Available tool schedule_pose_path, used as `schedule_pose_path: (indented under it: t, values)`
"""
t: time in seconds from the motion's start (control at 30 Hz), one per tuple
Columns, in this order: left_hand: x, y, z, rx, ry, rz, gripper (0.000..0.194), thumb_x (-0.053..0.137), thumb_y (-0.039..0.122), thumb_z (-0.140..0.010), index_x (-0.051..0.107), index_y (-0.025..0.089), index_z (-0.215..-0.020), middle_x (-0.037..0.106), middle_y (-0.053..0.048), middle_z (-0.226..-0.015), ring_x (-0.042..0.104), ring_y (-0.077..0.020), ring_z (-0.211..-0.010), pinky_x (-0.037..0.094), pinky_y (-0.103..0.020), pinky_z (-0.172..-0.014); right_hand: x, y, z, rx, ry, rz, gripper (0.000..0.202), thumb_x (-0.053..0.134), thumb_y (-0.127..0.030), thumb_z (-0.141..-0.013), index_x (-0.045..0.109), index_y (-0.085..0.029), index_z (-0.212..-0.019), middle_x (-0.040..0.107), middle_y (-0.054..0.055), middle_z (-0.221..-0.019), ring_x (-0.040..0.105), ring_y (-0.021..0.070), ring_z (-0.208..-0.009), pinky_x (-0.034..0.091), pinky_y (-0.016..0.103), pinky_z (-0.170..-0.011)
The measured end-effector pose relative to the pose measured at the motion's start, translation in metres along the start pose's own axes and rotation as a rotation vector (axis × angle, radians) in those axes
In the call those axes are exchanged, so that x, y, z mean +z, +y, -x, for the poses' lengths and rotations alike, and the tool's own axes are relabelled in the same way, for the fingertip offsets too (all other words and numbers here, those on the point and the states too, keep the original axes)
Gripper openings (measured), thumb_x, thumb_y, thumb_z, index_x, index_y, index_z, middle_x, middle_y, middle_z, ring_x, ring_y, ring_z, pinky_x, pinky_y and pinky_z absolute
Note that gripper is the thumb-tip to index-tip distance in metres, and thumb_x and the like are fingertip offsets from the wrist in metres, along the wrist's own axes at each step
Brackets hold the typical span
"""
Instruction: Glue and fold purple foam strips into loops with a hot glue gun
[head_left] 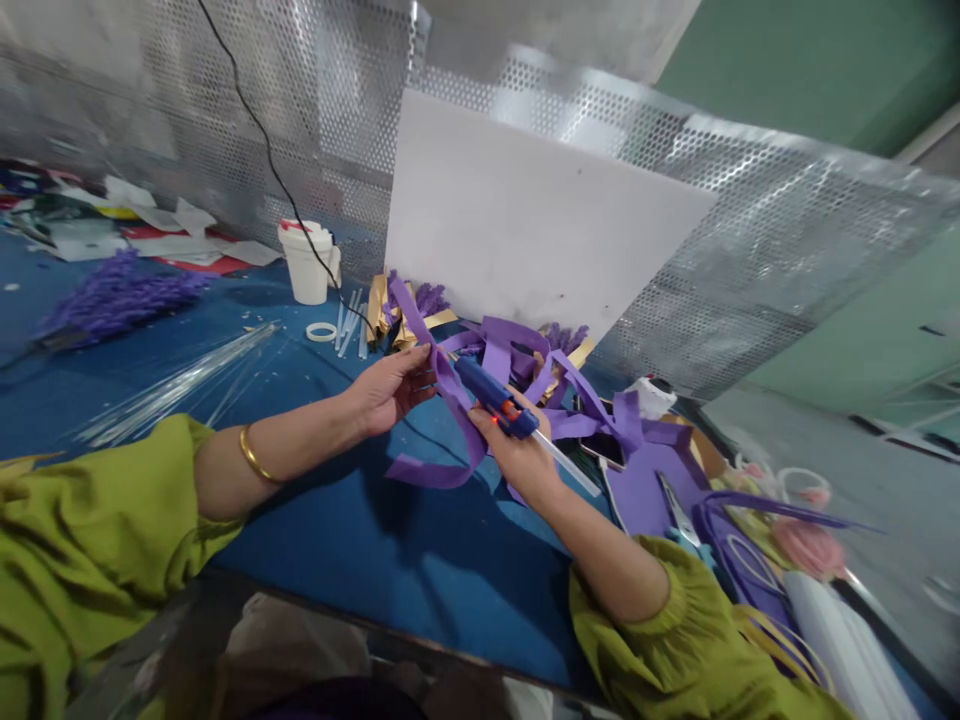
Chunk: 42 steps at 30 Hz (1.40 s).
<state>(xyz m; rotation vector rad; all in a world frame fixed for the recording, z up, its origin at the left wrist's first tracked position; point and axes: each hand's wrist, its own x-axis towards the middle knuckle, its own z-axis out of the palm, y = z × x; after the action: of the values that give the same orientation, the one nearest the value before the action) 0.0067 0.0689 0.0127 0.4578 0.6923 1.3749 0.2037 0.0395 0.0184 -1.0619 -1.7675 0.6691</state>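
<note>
My left hand (396, 388) pinches a purple strip (450, 390) between thumb and fingers near the middle of the table. The strip rises above that hand and hangs down in a curl below it. My right hand (519, 452) is wrapped round a blue glue gun (487, 388) with a small red light on it. A clear glue stick (568, 463) pokes out of its back end. The gun's front end is near the strip, just right of my left hand; whether they touch cannot be made out.
On the blue table (322, 540) lie purple lavender stems (131, 295), clear glue sticks, a tape roll (322, 331) and a white cup (309, 262). Purple strips, scissors (679, 510) and cords crowd the right. A black cable hangs by the cup; a white board (525, 210) stands behind.
</note>
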Motion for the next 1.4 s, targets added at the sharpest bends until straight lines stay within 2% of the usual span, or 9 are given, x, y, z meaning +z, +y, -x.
schedule_pose_path:
  t: [0.3,0.63,0.93,1.4]
  values:
    - [0.0028,0.0007,0.0018,-0.002,0.007,0.0,0.005,0.067,0.015,-0.09,0.07,0.015,-0.087,0.073,-0.001,-0.076,0.069,-0.0116,-0.06,0.057,-0.021,-0.053,-0.0003,0.0041,-0.0008,-0.041,-0.039,0.06,0.029,0.071,-0.046,-0.08,0.056,-0.021,-0.075,0.056,-0.003,-0.067,0.05,0.0138,-0.063,0.04,0.028,-0.062]
    - [0.0019,-0.0001,0.0022,0.012,0.009,-0.019,0.001,0.07,0.016,-0.088,0.07,0.016,-0.087,0.073,0.0,-0.076,0.066,-0.0101,-0.058,0.056,-0.02,-0.054,0.0009,0.0032,-0.0002,-0.05,-0.023,0.128,0.033,0.07,-0.047,-0.081,0.05,-0.022,-0.07,0.047,-0.005,-0.063,0.043,0.0124,-0.06,0.035,0.027,-0.058]
    - [0.001,-0.0014,0.0004,0.025,-0.006,-0.036,0.003,0.073,0.017,-0.085,0.071,0.016,-0.087,0.073,0.0,-0.077,0.066,-0.0101,-0.059,0.056,-0.02,-0.054,0.0015,0.0071,0.0003,-0.051,-0.006,0.147,0.033,0.07,-0.047,-0.081,0.049,-0.023,-0.071,0.049,-0.005,-0.065,0.045,0.0132,-0.062,0.035,0.027,-0.06]
    - [0.0012,0.0017,0.0014,0.04,0.0,-0.045,0.002,0.072,0.017,-0.086,0.07,0.018,-0.088,0.072,0.0,-0.076,0.065,-0.0102,-0.059,0.055,-0.02,-0.056,0.0015,0.0008,0.002,-0.031,0.006,0.176,0.035,0.069,-0.047,-0.081,0.047,-0.023,-0.069,0.045,-0.006,-0.063,0.041,0.0128,-0.06,0.033,0.028,-0.058]
